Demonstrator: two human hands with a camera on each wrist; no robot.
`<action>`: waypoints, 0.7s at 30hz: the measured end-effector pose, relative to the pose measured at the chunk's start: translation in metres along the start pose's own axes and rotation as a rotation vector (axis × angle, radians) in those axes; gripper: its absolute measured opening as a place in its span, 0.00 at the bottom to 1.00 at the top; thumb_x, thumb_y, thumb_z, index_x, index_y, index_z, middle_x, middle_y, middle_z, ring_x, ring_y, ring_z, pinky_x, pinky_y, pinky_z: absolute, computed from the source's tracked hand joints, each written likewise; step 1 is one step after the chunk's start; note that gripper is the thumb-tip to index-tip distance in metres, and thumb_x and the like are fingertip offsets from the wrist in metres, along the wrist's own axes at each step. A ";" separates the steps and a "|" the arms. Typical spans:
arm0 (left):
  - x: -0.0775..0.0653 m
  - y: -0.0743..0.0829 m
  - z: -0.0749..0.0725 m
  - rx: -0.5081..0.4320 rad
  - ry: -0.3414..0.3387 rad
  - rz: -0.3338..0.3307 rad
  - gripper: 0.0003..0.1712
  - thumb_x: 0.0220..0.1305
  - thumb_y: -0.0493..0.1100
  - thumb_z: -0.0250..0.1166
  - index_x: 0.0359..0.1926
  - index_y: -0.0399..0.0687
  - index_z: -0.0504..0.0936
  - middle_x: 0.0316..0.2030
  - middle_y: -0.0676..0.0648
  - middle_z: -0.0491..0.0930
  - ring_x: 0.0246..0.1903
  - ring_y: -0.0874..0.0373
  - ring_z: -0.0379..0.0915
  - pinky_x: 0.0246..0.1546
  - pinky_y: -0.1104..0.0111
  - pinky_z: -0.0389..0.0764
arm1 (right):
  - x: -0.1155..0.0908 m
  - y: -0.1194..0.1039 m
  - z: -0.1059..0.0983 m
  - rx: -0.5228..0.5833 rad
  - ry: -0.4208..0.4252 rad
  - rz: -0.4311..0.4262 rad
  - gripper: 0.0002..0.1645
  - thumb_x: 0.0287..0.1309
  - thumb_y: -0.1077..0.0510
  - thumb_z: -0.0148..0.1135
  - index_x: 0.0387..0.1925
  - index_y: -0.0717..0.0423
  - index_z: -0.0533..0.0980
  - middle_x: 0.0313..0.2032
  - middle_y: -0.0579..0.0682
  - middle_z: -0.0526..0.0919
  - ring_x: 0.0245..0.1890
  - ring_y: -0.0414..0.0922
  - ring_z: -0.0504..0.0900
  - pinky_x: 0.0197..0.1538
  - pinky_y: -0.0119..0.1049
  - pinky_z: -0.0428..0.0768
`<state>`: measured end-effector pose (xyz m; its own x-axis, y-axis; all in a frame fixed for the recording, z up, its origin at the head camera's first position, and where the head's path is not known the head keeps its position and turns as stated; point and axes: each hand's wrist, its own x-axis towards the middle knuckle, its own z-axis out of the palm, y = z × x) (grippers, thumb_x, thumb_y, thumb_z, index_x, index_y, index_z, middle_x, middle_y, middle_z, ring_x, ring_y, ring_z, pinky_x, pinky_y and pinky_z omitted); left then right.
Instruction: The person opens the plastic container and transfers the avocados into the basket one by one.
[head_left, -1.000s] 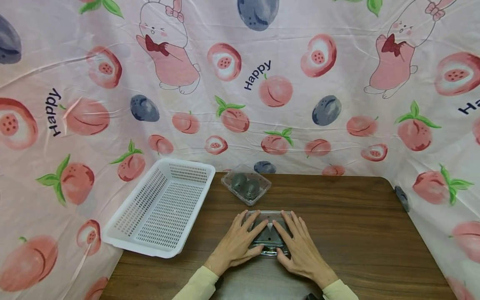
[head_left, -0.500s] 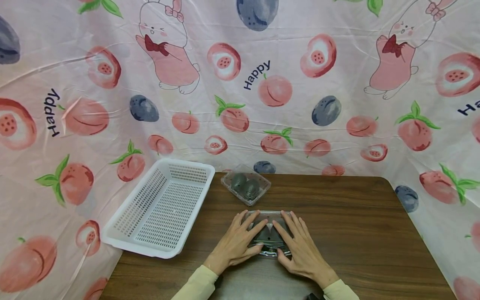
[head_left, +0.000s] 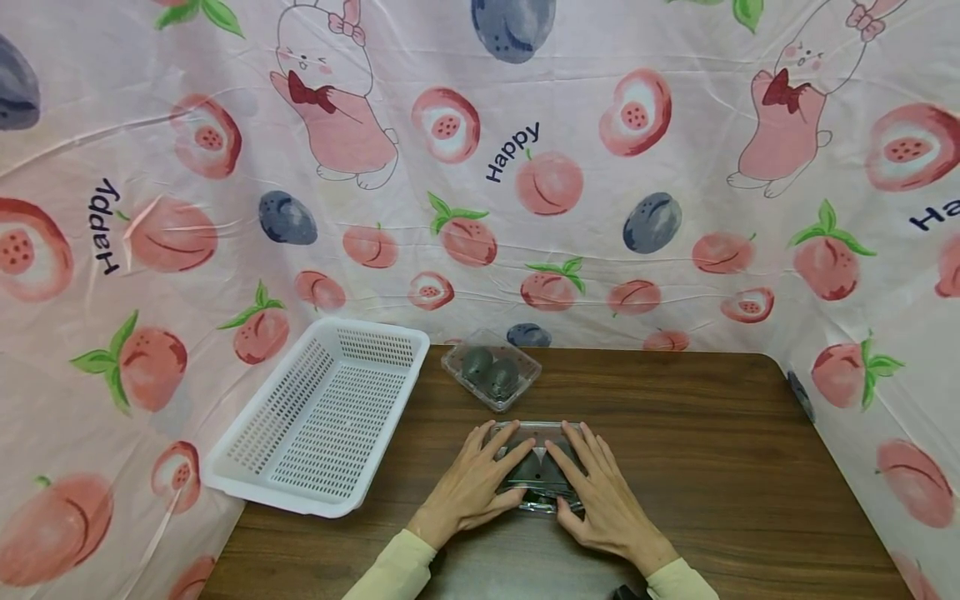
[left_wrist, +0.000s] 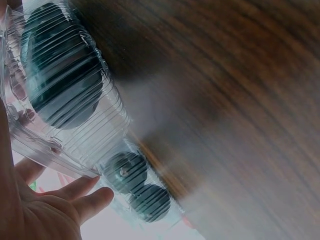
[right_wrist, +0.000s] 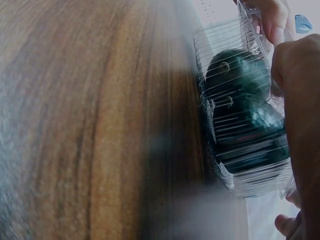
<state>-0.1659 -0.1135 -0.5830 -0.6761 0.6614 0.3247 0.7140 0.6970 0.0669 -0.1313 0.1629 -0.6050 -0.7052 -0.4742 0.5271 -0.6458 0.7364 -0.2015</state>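
A clear plastic clamshell box [head_left: 539, 475] lies shut on the table, with dark green avocados [right_wrist: 237, 75] inside. My left hand [head_left: 472, 483] rests on the left part of its lid, fingers spread and thumb at the near edge. From the other side my right hand [head_left: 602, 496] lies over the right part in the same way, index fingertips close together near the lid's middle. Through the ribbed wall, the left wrist view shows one avocado [left_wrist: 65, 75] large and close. The lid is partly hidden under both hands.
Behind the held box stands a second clear box [head_left: 498, 406] with two avocados [head_left: 491, 372]. A white perforated plastic basket [head_left: 352, 417] is on the left of the brown wooden table [head_left: 712, 450]. A fruit-patterned cloth [head_left: 570, 242] hangs around the back and sides.
My right thumb has shifted very slightly to the right along the box's near edge. Both hands otherwise stay in place on the lid. The cloth at the right sways.
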 end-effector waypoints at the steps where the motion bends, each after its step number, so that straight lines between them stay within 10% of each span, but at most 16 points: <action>1: 0.000 0.000 0.000 -0.004 -0.002 -0.002 0.41 0.79 0.63 0.67 0.85 0.59 0.72 0.83 0.39 0.72 0.77 0.28 0.73 0.75 0.35 0.80 | 0.000 0.000 0.000 0.001 0.000 -0.001 0.57 0.53 0.51 0.74 0.86 0.52 0.69 0.85 0.68 0.67 0.79 0.77 0.71 0.73 0.77 0.75; 21: 0.003 -0.002 -0.005 -0.044 -0.035 0.003 0.39 0.81 0.62 0.64 0.86 0.57 0.72 0.83 0.38 0.72 0.78 0.26 0.72 0.76 0.33 0.77 | 0.000 -0.001 0.000 0.027 -0.003 0.008 0.56 0.52 0.53 0.74 0.85 0.52 0.70 0.85 0.68 0.67 0.79 0.77 0.71 0.74 0.76 0.76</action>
<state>-0.1682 -0.1143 -0.5775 -0.6792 0.6733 0.2920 0.7229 0.6825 0.1079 -0.1312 0.1622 -0.6049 -0.7114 -0.4698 0.5226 -0.6475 0.7272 -0.2278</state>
